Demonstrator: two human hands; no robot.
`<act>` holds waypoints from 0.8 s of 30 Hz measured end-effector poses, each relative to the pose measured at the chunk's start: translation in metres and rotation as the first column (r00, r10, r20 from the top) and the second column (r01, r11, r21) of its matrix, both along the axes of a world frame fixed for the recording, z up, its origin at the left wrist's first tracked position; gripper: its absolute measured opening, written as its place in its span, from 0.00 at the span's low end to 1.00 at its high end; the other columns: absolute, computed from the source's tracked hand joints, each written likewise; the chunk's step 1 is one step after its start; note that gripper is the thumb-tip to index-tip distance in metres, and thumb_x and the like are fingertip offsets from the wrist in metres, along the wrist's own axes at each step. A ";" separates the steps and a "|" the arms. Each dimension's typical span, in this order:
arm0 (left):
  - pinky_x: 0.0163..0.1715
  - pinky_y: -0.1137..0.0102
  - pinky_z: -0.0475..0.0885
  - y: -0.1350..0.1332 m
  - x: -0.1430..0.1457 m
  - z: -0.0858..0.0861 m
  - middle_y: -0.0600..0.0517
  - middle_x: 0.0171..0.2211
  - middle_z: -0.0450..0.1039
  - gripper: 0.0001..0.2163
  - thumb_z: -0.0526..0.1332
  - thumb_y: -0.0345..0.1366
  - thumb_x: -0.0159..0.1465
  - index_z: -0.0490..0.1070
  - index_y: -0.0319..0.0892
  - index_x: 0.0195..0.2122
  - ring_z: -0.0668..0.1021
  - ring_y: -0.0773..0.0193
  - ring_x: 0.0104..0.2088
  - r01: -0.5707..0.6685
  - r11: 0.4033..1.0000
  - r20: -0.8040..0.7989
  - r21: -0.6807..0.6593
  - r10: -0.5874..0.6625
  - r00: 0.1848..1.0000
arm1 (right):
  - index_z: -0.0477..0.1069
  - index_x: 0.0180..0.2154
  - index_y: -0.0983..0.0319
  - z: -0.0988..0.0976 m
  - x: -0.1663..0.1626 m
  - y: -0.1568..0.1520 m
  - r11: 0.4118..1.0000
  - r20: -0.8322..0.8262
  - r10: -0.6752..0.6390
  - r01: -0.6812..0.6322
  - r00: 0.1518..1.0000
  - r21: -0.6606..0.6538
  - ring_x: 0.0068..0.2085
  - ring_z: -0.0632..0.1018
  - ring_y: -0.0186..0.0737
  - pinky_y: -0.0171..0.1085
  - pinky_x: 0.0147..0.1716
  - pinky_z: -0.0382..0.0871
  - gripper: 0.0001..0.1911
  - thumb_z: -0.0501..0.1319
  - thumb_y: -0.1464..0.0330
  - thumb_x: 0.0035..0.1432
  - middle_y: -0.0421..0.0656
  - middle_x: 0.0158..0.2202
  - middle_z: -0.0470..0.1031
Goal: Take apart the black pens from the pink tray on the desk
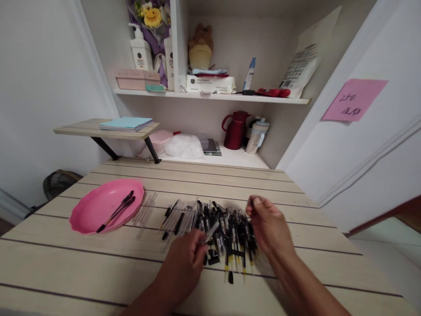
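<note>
My left hand (184,261) is closed on a clear plastic pen barrel (212,230), which points up and to the right over the pile. At the pile's right side, my right hand (271,224) pinches a small black piece (252,202); the fingers hide most of it, so its kind is unclear. Between and beyond the hands lies a heap of black pen parts (226,219). Thin refills with yellow sections (235,262) stick out toward me. Several clear barrels (187,217) lie at the heap's left, with more clear tubes (144,215) farther left.
A pink scalloped tray (85,206) at the left holds two assembled-looking black pens (118,210). Behind it, a small raised shelf (79,127) carries blue paper (126,123). At the back stand a red jug (235,130) and a pale cup (257,137).
</note>
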State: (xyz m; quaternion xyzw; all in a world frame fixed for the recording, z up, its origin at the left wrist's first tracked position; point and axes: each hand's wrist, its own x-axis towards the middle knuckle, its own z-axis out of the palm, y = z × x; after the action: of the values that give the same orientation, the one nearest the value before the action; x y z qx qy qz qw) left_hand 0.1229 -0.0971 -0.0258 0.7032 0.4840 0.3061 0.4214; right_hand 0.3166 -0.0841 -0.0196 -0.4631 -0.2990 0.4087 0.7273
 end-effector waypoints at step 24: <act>0.34 0.70 0.62 0.060 -0.031 -0.001 0.48 0.33 0.73 0.13 0.51 0.40 0.57 0.70 0.41 0.37 0.73 0.61 0.34 -0.122 0.963 -0.404 0.240 0.213 0.889 | 0.65 0.23 0.60 -0.035 0.009 -0.020 0.925 0.922 0.380 0.050 -0.080 -0.377 0.27 0.71 0.38 0.34 0.23 0.49 0.12 0.51 0.64 0.55 0.43 0.26 0.72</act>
State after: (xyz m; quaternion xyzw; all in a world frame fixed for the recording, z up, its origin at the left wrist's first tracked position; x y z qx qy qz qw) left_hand 0.0920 -0.0368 -0.0268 0.7485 0.5888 0.2294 0.2013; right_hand 0.3258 -0.1040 -0.0546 -0.6730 -0.7219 0.0702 0.1451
